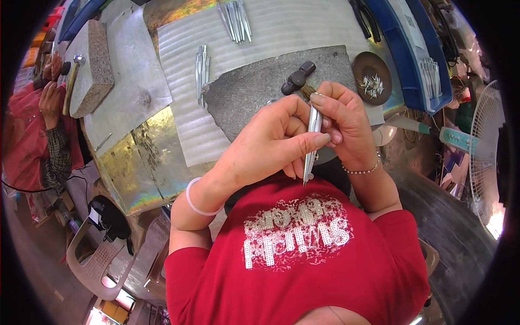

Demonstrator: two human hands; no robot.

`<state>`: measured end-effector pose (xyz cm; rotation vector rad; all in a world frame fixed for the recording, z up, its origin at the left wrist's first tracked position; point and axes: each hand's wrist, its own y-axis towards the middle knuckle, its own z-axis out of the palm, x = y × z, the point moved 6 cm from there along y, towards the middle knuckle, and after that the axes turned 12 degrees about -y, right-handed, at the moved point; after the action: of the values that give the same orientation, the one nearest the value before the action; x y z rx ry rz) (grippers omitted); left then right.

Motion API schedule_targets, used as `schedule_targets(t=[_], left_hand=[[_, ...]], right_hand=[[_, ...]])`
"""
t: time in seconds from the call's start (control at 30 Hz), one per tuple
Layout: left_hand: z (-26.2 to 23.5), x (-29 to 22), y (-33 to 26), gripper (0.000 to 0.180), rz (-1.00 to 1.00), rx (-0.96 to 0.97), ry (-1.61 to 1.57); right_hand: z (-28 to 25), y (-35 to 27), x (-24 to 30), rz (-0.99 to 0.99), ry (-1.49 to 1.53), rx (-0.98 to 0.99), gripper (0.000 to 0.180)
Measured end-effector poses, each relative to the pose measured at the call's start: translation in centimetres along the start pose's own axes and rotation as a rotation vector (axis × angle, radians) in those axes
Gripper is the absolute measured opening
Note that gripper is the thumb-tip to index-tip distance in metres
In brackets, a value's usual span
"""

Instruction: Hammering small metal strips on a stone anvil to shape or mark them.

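Observation:
Over my lap, close to the table's near edge, I hold a slim silver pointed metal tool (312,142), possibly a drawing compass. Its tip points down toward me. My left hand (271,132) is closed round the middle, with the thumb laid across it. At the upper end, my right hand (342,116) pinches the tool between thumb and forefinger; whether a small part is also in that pinch I cannot make out. Just beyond my fingers, a hammer (297,77) lies on a grey stone slab (244,97), its handle partly hidden by my hands.
A brown bowl (362,64) of small silver pieces stands right of the slab. Bundles of slim silver tools (235,21) lie on white foam sheeting (179,49). Pliers (365,20), a blue bin (407,81) and a fan (485,157) are rightward. At left, a co-worker's hands (51,103) are beside a stone block (93,70).

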<state>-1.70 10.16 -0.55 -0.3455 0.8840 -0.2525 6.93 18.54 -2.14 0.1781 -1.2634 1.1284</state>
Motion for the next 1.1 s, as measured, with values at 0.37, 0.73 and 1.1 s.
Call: schedule_targets(t=[0.37,0.73,1.1], left_hand=[[0.3,-0.3,0.0,0.026,0.029,0.014,0.035],[0.0,-2.0,-1.0,0.024,0.335,-0.095,0.328],[-3.5,-0.6,-5.7,0.022,0.882,-0.604,0.783]], right_hand=[[0.0,-0.4,0.4,-0.068,-0.056,-0.025,0.013],[-1.1,0.9,3.4,-0.176,-0.073,0.060,0.018],[-12.7,17.8,14.0,-0.622,-1.531,-0.343,0.020]])
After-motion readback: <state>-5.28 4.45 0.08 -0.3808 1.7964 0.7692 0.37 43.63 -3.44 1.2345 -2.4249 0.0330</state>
